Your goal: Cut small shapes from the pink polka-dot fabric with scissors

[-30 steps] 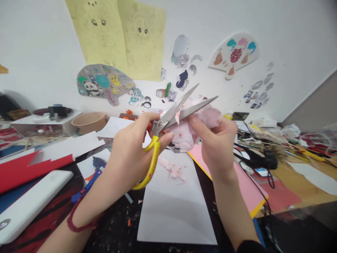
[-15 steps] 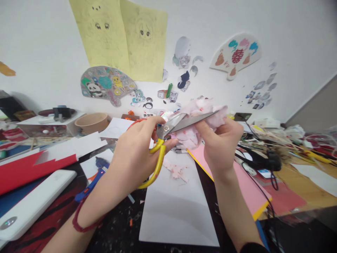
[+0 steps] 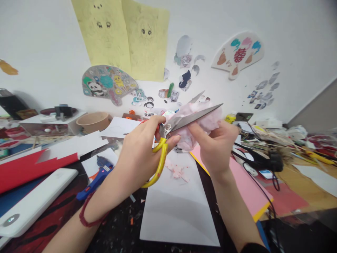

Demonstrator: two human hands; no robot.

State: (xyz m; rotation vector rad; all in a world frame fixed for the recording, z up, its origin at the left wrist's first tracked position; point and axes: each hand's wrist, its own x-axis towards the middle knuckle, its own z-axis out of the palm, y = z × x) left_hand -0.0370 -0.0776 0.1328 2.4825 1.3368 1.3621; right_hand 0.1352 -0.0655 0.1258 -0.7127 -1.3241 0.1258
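Two bare hands work close together, with one pair of scissors between them. The left hand is closed around the scissors: its curled fingers wrap the handles, one yellow loop showing below the palm, while the thumb lies out near the pivot. The two blades stand apart, pointing up and to the right, past the fingertips of the other hand.

The right hand grips one crumpled pale pink piece, thumb pressed on it and fingers curled in at its right side. The piece lies at the blades, one of them crossing in front of it.

Below both sets of fingers is one white sheet, bearing a small cluster of pink scraps, too jumbled to count. Right of it, partly behind the right wrist, is one pink sheet with a yellow edge. Left of the left fingers, beside the forearm, lies one blue tool. Above the fingers, the wall carries two fan shapes, one grey, one white, and two yellow drawing sheets.
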